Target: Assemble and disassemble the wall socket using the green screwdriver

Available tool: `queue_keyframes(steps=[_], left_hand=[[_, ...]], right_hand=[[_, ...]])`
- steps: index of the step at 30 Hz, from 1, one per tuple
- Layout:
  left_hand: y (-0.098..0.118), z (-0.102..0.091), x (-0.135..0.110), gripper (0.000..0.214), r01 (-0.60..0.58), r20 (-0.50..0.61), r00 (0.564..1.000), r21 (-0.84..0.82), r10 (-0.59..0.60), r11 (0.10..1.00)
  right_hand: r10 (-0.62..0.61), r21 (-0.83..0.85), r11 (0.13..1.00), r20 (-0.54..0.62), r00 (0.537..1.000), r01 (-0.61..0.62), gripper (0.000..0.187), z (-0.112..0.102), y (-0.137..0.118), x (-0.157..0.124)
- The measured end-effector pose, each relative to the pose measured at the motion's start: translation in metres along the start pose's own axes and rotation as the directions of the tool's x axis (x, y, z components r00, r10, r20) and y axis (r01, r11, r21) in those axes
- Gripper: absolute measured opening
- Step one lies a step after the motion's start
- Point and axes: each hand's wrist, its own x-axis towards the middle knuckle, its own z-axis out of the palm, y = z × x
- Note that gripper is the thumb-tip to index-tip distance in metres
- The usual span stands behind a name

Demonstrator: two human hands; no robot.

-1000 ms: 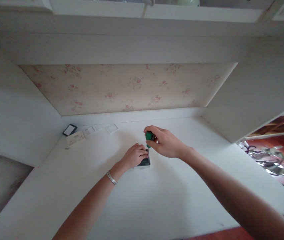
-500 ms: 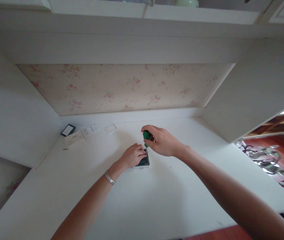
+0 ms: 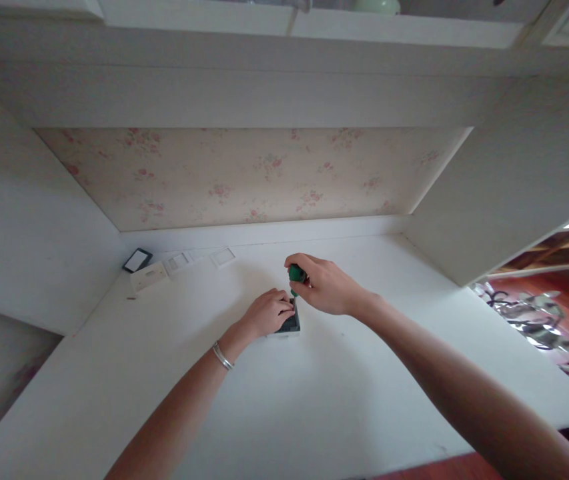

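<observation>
My right hand (image 3: pixel 330 285) is wrapped round the green handle of a screwdriver (image 3: pixel 297 273), held upright. Its shaft points down at the far right corner of a small black rectangular unit (image 3: pixel 291 325) with a white lower edge, which looks like the back of a wall switch or socket. Fingers of my left hand (image 3: pixel 265 312) are bent over this unit and press it against the white tabletop (image 3: pixel 284 400), close to the screwdriver's shaft. The left hand covers much of the unit. The screwdriver's tip and any screw under it cannot be made out.
At the back left lie a white faceplate (image 3: pixel 149 277), thin white frames (image 3: pixel 223 257), a dark-rimmed panel (image 3: pixel 137 260) and a small dark strip (image 3: pixel 131 299). White side panels (image 3: pixel 504 147) and a shelf edge (image 3: pixel 244 50) enclose the table. Shiny metal objects (image 3: pixel 534 320) stand beyond the right edge.
Very little differs. Both hands keep their places at the black unit, and the screwdriver stays upright over the same corner, with only a slight shift of the right hand and the handle.
</observation>
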Motion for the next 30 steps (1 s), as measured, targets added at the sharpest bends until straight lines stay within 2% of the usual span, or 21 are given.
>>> queue_keyframes(steps=[9,15,17,19,21,30], left_hand=[[-0.001,-0.006,0.001,0.019,-0.005,0.044,0.999,-0.031,0.006,1.0],[-0.002,-0.01,-0.01,0.02,0.113,-0.07,0.991,-0.05,-0.116,0.992],[-0.004,-0.01,-0.018,0.037,0.134,-0.067,0.988,-0.071,-0.139,0.988],[-0.006,-0.009,-0.027,0.075,0.154,-0.015,0.988,-0.098,-0.156,0.983],[-0.006,-0.006,-0.035,0.098,0.182,0.035,0.983,-0.128,-0.179,0.975],[0.003,0.004,-0.044,0.088,0.276,-0.014,0.959,-0.167,-0.282,0.947]], right_hand=[[0.015,0.026,1.0,-0.004,1.0,-0.015,0.035,0.001,0.001,0.0],[0.022,0.006,1.0,0.007,1.0,-0.022,0.034,-0.002,-0.002,0.0],[0.02,0.002,1.0,0.026,0.999,-0.02,0.033,-0.003,-0.003,0.001],[0.013,-0.01,1.0,0.049,0.999,-0.013,0.031,-0.003,-0.003,0.001],[0.011,-0.024,1.0,0.064,0.998,-0.009,0.031,-0.003,-0.004,0.001],[0.031,-0.078,0.997,0.101,0.994,-0.024,0.029,-0.004,-0.007,0.003]])
